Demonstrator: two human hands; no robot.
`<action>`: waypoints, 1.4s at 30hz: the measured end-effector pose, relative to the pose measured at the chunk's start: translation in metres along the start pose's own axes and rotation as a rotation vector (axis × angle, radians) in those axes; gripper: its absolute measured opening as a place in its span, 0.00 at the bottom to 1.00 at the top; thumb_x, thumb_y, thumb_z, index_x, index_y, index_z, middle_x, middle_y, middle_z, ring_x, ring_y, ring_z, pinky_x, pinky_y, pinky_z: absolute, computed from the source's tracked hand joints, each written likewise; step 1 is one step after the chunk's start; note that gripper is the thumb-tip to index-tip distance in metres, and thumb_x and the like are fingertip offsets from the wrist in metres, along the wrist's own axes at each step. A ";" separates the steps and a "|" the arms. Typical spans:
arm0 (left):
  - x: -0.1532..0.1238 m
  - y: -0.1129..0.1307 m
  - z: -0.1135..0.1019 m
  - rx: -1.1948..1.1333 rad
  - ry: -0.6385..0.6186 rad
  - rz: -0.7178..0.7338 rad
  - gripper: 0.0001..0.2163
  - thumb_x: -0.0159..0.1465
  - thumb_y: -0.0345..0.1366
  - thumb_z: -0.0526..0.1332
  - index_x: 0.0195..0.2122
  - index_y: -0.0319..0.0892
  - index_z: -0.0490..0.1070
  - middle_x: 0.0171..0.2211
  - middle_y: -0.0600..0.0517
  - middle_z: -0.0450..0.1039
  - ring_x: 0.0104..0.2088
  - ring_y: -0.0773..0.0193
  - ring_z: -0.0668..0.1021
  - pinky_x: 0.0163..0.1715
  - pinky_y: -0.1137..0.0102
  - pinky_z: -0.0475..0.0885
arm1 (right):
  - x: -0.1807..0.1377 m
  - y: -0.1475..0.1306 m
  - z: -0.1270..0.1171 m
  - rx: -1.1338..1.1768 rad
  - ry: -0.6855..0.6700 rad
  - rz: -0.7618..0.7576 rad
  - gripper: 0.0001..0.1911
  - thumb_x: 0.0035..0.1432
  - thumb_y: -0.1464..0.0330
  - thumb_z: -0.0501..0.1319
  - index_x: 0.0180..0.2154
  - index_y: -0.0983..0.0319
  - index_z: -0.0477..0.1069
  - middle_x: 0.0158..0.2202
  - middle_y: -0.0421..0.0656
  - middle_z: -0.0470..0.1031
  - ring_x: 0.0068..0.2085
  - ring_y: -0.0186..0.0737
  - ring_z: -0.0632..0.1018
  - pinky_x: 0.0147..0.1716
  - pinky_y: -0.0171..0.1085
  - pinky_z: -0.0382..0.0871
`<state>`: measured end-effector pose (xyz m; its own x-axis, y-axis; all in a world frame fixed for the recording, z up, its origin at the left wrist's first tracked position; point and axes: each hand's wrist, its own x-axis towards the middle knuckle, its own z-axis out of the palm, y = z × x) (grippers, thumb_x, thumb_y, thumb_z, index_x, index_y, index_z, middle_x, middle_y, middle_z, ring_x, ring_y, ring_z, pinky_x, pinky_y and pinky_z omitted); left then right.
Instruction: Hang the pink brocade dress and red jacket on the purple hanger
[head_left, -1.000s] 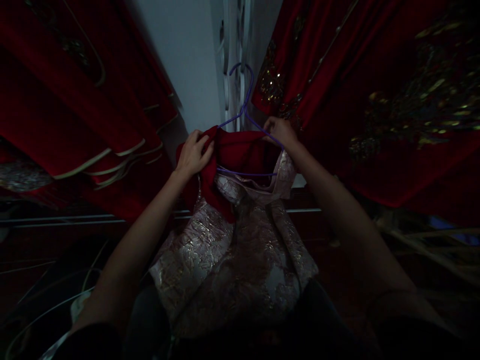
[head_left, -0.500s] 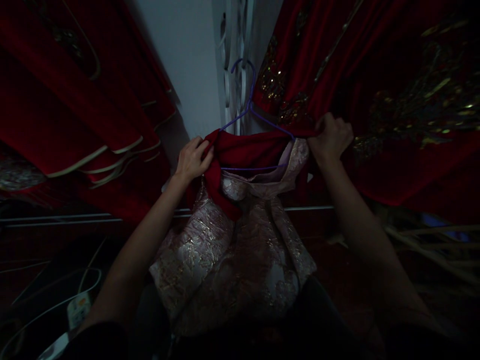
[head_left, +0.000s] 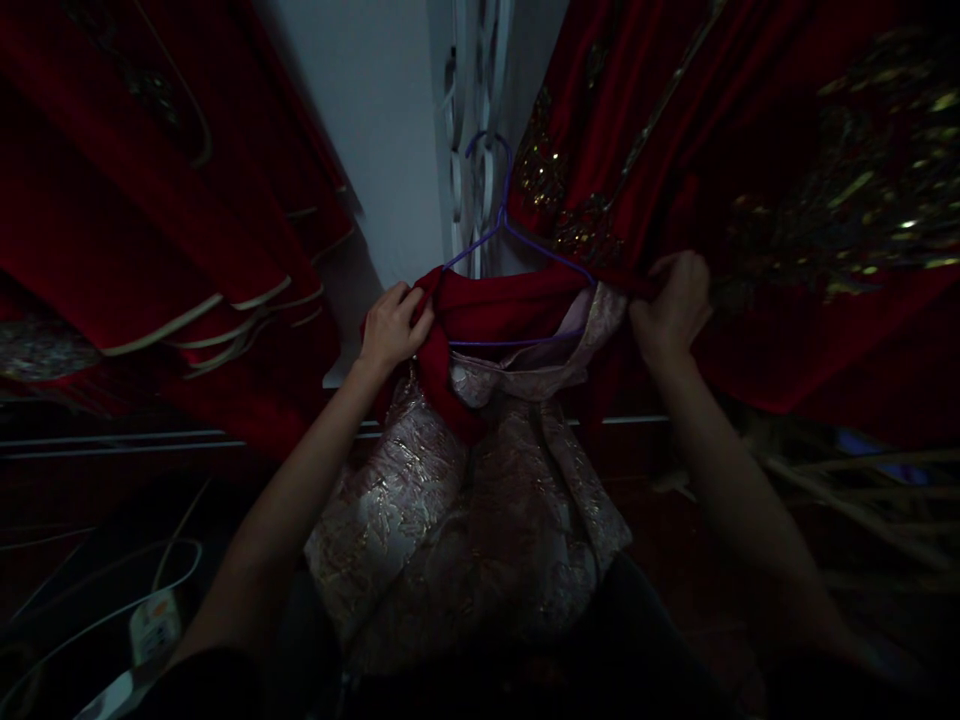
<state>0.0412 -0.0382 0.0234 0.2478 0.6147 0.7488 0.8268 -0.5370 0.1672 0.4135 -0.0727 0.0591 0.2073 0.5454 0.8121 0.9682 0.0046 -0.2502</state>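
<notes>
A pale pink dress (head_left: 420, 510) with a metallic brocade pattern lies over my lap, its top on a purple hanger (head_left: 501, 215). Red cloth (head_left: 495, 308), perhaps a shawl or jacket, is draped around the hanger's shoulders and hangs down over the dress's left side. My left hand (head_left: 394, 325) pinches this red cloth near the hanger's left end. Past the right end, my right hand (head_left: 675, 305) is closed on the other side of the same cloth, pulling it outward. The hanger's hook is free of both hands.
Red garments (head_left: 150, 200) with pale piping hang at the left. More red garments with gold sequins (head_left: 862, 180) hang at the right. Behind the hanger stand a pale panel (head_left: 367, 120) and ornate metalwork (head_left: 480, 90). A power strip (head_left: 154, 625) with a white cable lies at the lower left.
Both hands, the hanger and the red cloth have shifted slightly down in view. My right hand has moved a little outward, still gripping the cloth.
</notes>
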 end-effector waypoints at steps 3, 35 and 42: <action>-0.001 -0.002 0.003 0.026 0.009 0.000 0.11 0.66 0.41 0.51 0.34 0.41 0.69 0.32 0.48 0.66 0.35 0.60 0.71 0.38 0.66 0.66 | 0.002 0.009 -0.003 -0.002 0.024 0.031 0.12 0.46 0.73 0.55 0.37 0.60 0.64 0.42 0.50 0.68 0.44 0.51 0.70 0.39 0.46 0.67; 0.002 0.014 -0.003 -0.152 0.067 -0.146 0.12 0.64 0.44 0.56 0.38 0.40 0.69 0.48 0.43 0.63 0.48 0.55 0.71 0.50 0.59 0.68 | -0.036 -0.090 0.023 0.858 -0.396 -0.075 0.12 0.45 0.73 0.56 0.34 0.58 0.56 0.34 0.40 0.63 0.34 0.36 0.67 0.34 0.36 0.63; -0.018 0.057 -0.001 -0.009 0.070 -0.206 0.09 0.61 0.40 0.59 0.39 0.42 0.68 0.44 0.42 0.66 0.49 0.48 0.68 0.48 0.53 0.65 | -0.048 -0.112 0.038 1.095 -0.596 -0.121 0.11 0.44 0.73 0.53 0.34 0.59 0.60 0.32 0.38 0.64 0.34 0.35 0.69 0.34 0.34 0.63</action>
<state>0.0835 -0.0805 0.0207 0.0383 0.6705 0.7409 0.8517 -0.4096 0.3267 0.2897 -0.0676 0.0276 -0.2468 0.7857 0.5673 0.2925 0.6185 -0.7293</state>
